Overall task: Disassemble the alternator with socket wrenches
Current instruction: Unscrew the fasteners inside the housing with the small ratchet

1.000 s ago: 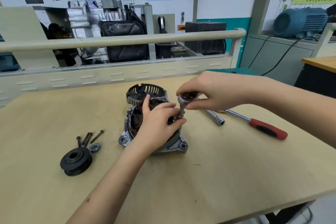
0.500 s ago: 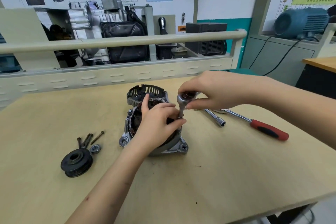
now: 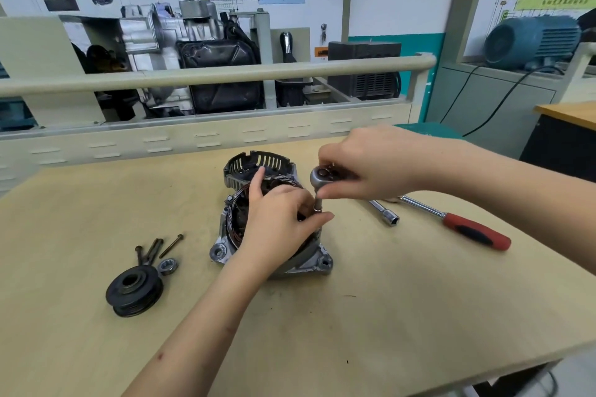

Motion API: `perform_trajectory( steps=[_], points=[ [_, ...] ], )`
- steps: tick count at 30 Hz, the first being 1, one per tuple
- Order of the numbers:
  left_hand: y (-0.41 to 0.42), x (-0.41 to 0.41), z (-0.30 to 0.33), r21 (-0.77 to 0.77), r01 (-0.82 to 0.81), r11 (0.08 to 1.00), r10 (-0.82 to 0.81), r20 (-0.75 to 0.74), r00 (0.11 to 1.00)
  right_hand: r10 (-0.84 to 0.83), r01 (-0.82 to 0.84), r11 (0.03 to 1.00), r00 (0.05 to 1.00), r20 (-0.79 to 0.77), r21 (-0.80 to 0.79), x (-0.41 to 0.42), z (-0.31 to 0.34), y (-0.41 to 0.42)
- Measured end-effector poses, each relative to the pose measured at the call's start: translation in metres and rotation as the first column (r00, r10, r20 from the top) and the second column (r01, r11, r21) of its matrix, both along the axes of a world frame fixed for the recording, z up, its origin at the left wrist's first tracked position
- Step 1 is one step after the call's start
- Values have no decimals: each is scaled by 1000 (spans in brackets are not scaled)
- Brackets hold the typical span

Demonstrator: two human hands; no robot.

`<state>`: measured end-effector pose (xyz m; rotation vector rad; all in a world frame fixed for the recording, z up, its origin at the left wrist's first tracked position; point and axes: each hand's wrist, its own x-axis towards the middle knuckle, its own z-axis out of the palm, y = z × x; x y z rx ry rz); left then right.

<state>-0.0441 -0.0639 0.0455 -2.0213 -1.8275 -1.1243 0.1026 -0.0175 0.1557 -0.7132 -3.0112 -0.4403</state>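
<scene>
While the alternator point(image 3: 274, 235) is sitting on the table point(image 3: 387, 316) in the middle of the frame, a small ratchet point(image 3: 322, 176) is being held over its right side. The round ratchet head is pinched by the right hand point(image 3: 371, 167), with the fingers curled round it. A thin socket shaft point(image 3: 318, 203) is pointed straight down into the open body. The left hand point(image 3: 280, 219) is laid over the copper windings, and the lower end of the shaft is pinched by its thumb and fingers. The bolt under the socket cannot be seen.

To do this step well, the shaft should be kept upright so the socket is not slipped off the bolt head. The body should be pressed down so it is not spun on the table. Small, slow turns are best, because the wires close by could be scratched.

A slotted cover point(image 3: 258, 166) is set just behind the body. At the lower left of the frame, a black pulley point(image 3: 134, 290), a nut point(image 3: 167, 266) and some long bolts point(image 3: 158, 248) have been laid together. A socket extension point(image 3: 385, 213) and a red-handled wrench point(image 3: 464, 230) are lying at the right, well apart from the hands.
</scene>
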Motion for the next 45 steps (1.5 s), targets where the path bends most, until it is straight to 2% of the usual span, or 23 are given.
perform_trajectory(
  steps=[2, 4, 9, 11, 14, 15, 17, 22, 24, 27, 28, 30, 34, 36, 42, 45],
  points=[
    [1, 2, -3, 23, -47, 999, 47, -3, 999, -37, 38, 996, 999, -15, 78, -2, -3, -1],
    [1, 2, -4, 29, -34, 999, 34, 7, 999, -21, 23, 998, 999, -42, 56, -2, -4, 0],
    [-3, -6, -1, 2, 95, 995, -95, 52, 994, 13, -24, 977, 998, -55, -210, 5, 2, 7],
    [-2, -4, -1, 9, 63, 998, -64, 39, 997, 14, -22, 986, 999, -48, -166, 5, 1, 7],
    [-2, 4, -3, 38, -25, 999, 23, 53, 998, -72, 74, 995, 997, -24, 67, 0, -2, 6],
    [-2, 6, -4, 53, -43, 998, 40, 55, 998, -94, 97, 991, 995, -38, 94, -1, -3, 5],
    [-2, 6, -5, 67, -47, 997, 44, 47, 998, -87, 92, 993, 994, -66, 70, -1, -3, 4],
    [-2, -1, -1, -23, 111, 994, -110, 44, 993, 21, -31, 985, 998, -61, -172, 5, 0, 2],
    [-2, -2, 0, -26, 121, 992, -120, 33, 992, 24, -30, 991, 999, -41, -134, 5, 0, 1],
    [0, 0, -3, 32, 8, 999, -7, -23, 1000, -26, 27, 996, 1000, -12, 81, 0, 0, -2],
    [1, 1, -3, 39, -27, 999, 28, -27, 999, -36, 38, 993, 999, -20, 110, -2, -1, -2],
    [3, 1, -1, 32, -50, 998, 51, -35, 998, -24, 27, 995, 999, -37, 97, -4, -3, -1],
    [-1, -8, 3, -12, 77, 997, -77, 4, 997, 35, -44, 988, 998, -60, -150, 0, 2, 6],
    [-3, -11, 3, -23, 118, 993, -117, 38, 992, 58, -72, 975, 996, -69, -211, 2, 5, 8],
    [-2, -1, -2, 58, -19, 998, 19, 7, 1000, -33, 37, 998, 997, -72, 56, -4, -1, 6],
    [-3, -3, 1, 30, 24, 999, -25, 30, 999, 23, -29, 997, 996, -84, -69, -2, -1, 6]
  ],
)
